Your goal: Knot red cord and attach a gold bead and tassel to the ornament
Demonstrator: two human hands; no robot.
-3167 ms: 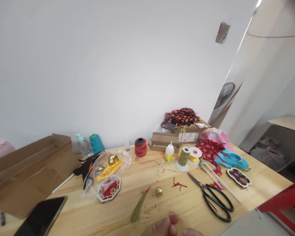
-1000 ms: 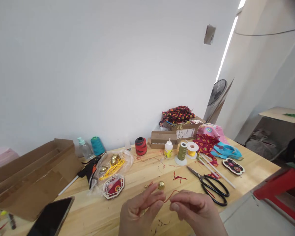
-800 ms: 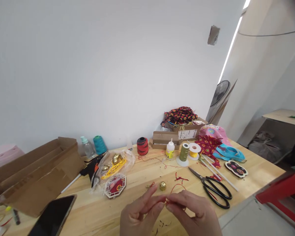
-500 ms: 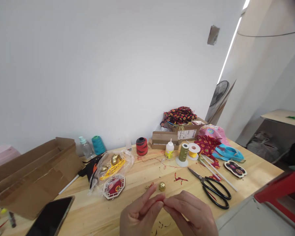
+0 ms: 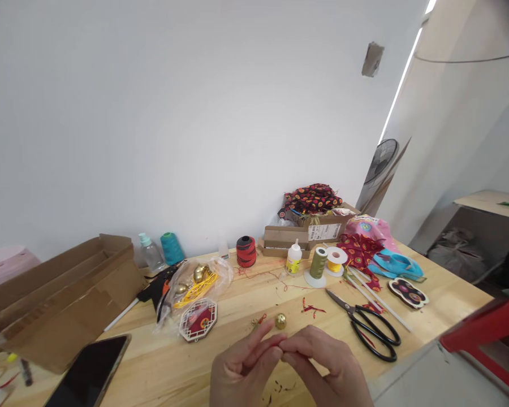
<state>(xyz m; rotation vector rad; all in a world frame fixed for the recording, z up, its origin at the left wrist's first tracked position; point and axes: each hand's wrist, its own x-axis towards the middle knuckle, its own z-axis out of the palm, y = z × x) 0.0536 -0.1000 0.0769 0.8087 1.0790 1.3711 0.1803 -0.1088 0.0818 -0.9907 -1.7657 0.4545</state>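
My left hand (image 5: 246, 367) and my right hand (image 5: 322, 362) meet fingertip to fingertip over the front of the wooden table. Both are closed in a pinch. A hint of red shows between the fingertips, but what they hold is too small and hidden to make out. Just beyond the fingers sits a round gold bell (image 5: 280, 321). A small red cord piece (image 5: 262, 319) with tiny gold parts lies left of the bell. Red fabric scraps (image 5: 313, 308) are to its right. Black-handled scissors (image 5: 367, 328) lie opened, right of my right hand.
Left stand a cardboard box (image 5: 68, 305), a phone (image 5: 91, 370), an octagonal framed ornament (image 5: 198, 320) and a plastic bag (image 5: 227, 275). Along the back are a red-black thread spool (image 5: 246, 252), a glue bottle (image 5: 294, 259) and a green thread spool (image 5: 318, 264). A red stool (image 5: 487, 333) stands right.
The view has shifted slightly. My right hand's fingers have bent a little more and drawn in at the pinch; my left hand keeps nearly the same pose.
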